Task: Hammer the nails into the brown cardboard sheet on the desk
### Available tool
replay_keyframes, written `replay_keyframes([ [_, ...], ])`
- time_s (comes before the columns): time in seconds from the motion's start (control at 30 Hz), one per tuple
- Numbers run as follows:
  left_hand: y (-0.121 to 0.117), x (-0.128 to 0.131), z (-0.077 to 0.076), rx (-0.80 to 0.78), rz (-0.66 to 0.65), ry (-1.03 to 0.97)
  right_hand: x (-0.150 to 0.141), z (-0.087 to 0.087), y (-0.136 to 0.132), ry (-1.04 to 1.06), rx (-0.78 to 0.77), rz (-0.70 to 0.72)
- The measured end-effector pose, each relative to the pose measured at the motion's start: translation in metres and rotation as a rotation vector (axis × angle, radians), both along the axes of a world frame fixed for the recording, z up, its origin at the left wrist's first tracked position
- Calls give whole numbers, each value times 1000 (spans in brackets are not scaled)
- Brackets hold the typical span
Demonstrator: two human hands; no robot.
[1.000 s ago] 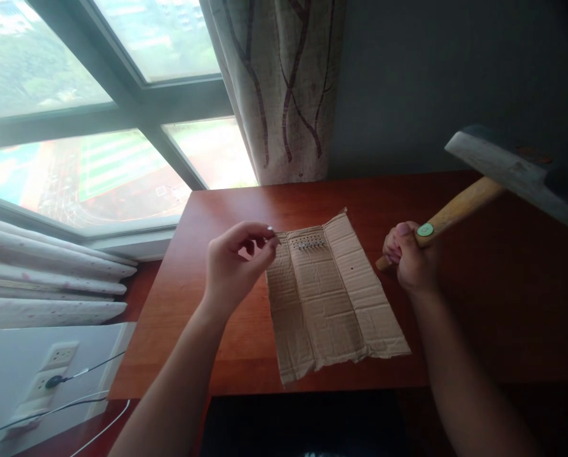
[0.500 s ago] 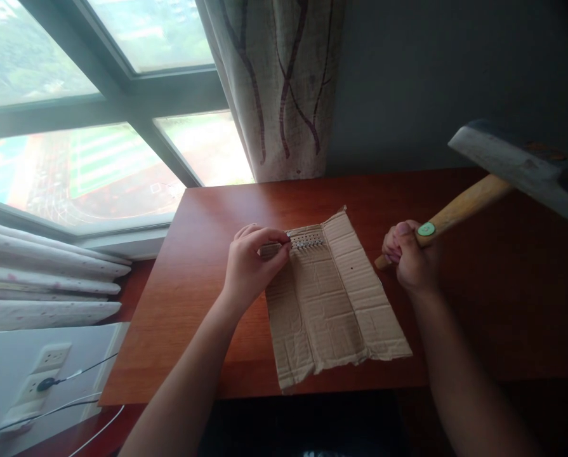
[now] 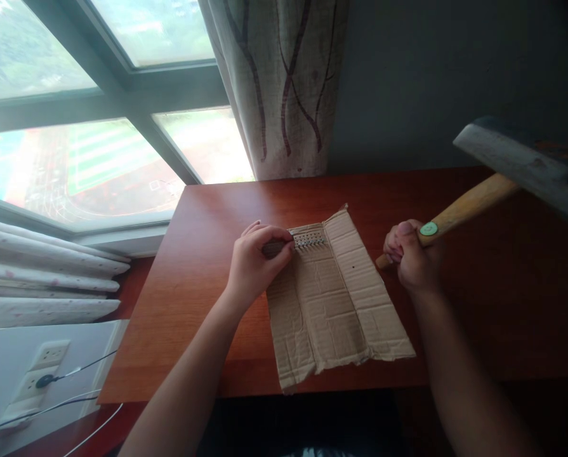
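My left hand (image 3: 264,254) is closed in a pinch at the far left part of a creased cardboard sheet (image 3: 331,298). Between thumb and forefinger is a small nail, mostly hidden by the fingertips. Just right of them, a short row of small metal nails (image 3: 311,245) stands at the cardboard's far end, in front of a patch dotted with holes (image 3: 308,237). My right hand (image 3: 413,257) is wrapped round the wooden handle of a hammer (image 3: 474,203), held to the right of the cardboard. Its grey metal head is raised toward the right edge of view.
The cardboard lies on a reddish-brown wooden table (image 3: 183,254). Behind are a patterned curtain (image 3: 293,89) and a dark wall; a window (image 3: 122,158) is at the left. A wall socket (image 3: 46,368) with a plug and cables sits low at the left.
My left fingertips stay at the same place on the cardboard, and the shiny tip seen above them is now hardly visible. The hammer sits very slightly farther right in view.
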State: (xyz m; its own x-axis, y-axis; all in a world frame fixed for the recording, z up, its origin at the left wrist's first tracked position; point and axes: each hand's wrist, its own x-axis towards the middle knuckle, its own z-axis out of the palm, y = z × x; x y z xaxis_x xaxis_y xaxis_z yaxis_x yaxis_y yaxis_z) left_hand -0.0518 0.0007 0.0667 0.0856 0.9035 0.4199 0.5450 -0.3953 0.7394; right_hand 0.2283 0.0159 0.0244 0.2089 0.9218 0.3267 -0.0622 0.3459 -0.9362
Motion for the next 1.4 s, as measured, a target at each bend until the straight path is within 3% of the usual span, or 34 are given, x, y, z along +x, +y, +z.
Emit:
replay_keyframes([
  [0.63, 0, 3, -7, -65, 8, -45, 0, -1, 0, -83, -40, -19],
  [0.8, -2, 2, -7, -55, 8, -51, 8, 7, -2, -180, -128, 78],
  [0.9, -2, 2, -7, -52, 0, -34, 21, 25, -8, -330, -185, 129],
  [1.1, -1, 1, -10, -18, -22, -24, 40, 85, -22, -999, -208, 247],
  [1.27, -1, 1, -9, -3, -21, -2, 32, 129, -27, -1251, -184, 421],
  [1.4, -1, 1, -9, -8, -14, 9, 19, 148, -24, -1362, -131, 431],
])
